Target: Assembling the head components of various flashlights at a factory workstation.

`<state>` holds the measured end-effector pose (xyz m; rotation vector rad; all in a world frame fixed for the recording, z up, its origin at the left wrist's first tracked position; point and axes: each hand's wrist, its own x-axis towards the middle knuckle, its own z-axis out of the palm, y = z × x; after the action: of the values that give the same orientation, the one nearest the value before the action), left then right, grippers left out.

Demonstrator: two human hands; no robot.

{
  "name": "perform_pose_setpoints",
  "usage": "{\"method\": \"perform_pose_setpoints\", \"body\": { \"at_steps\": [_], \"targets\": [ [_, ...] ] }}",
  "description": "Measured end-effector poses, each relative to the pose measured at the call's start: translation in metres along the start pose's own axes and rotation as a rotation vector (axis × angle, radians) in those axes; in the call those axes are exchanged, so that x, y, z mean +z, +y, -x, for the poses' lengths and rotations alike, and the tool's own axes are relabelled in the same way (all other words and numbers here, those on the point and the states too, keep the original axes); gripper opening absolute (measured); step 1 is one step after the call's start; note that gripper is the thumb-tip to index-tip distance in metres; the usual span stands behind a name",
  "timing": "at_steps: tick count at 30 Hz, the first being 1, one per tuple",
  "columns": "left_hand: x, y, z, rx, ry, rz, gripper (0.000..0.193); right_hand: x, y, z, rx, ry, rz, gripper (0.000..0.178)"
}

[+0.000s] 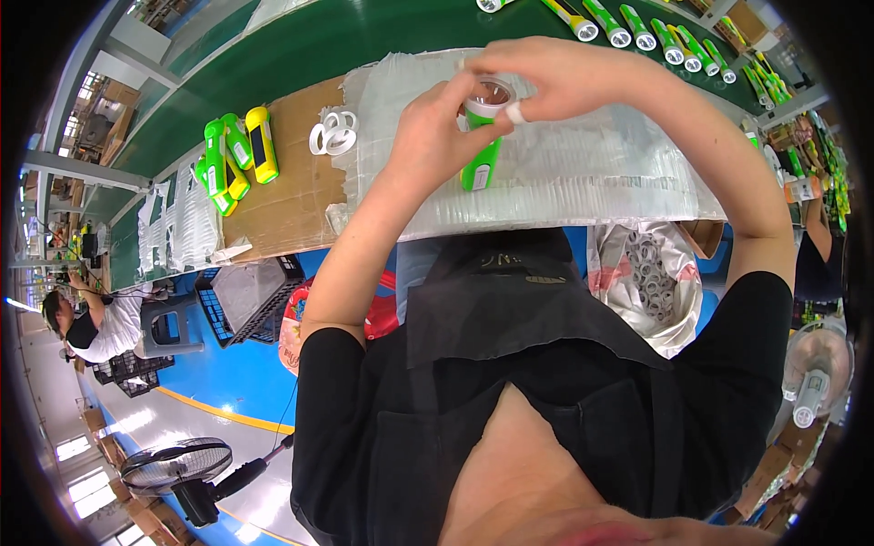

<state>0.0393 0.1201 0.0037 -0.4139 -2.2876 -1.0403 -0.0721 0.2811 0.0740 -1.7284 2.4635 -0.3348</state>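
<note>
At the left of the green-topped bench point(300, 68), a small heap of green-and-yellow flashlights point(216, 155) lies on brown cardboard point(300, 200); their shells look like smooth, hard plastic. Next come loose white rings point(341, 150), thin, round and probably light, a few overlapping.

The left hand point(430, 136) has its fingers clamped around the head end of a green flashlight point(478, 170), held above the middle of the bench, lens end up. It should feel light and stiff, a little slippery along the glossy barrel; the flared head gives the surest hold, while its clear face could scuff. A pale collar circles that head; the barrel tapers below.

The right hand point(560, 77) arches its fingers over the rim, its thumb beside it; I cannot tell how firmly they close. Beneath, crinkled translucent sheeting point(592, 173) covers the bench. Farther right are 1 row of flashlights point(608, 16) and 1 woven-looking white sack point(603, 244) of greyish rings point(651, 273).
</note>
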Motion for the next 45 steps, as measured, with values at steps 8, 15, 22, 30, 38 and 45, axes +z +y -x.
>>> {"method": "perform_pose_setpoints", "body": {
  "at_steps": [8,15,22,30,38,45],
  "targets": [
    [0.005,-0.004,-0.001,-0.019,-0.031,-0.092,0.039,-0.002,-0.019,-0.006,0.378,-0.072,0.160,0.057],
    [0.002,-0.003,0.002,0.004,-0.024,-0.066,0.038,-0.002,-0.023,-0.003,0.141,-0.092,-0.060,0.053],
    [0.004,-0.007,0.001,0.055,0.033,0.031,0.039,0.012,0.001,0.000,-0.151,0.090,-0.324,0.057],
    [0.002,-0.004,0.003,0.008,-0.018,-0.015,0.038,0.033,0.002,0.008,0.073,0.259,-0.183,0.053],
    [0.003,-0.013,0.007,0.026,-0.021,0.051,0.052,0.023,-0.003,0.009,-0.029,0.260,-0.234,0.036],
    [-0.028,-0.004,0.016,-0.251,-0.520,0.709,0.108,-0.009,-0.035,0.046,-0.125,0.469,-0.602,0.037]
  ]
}}
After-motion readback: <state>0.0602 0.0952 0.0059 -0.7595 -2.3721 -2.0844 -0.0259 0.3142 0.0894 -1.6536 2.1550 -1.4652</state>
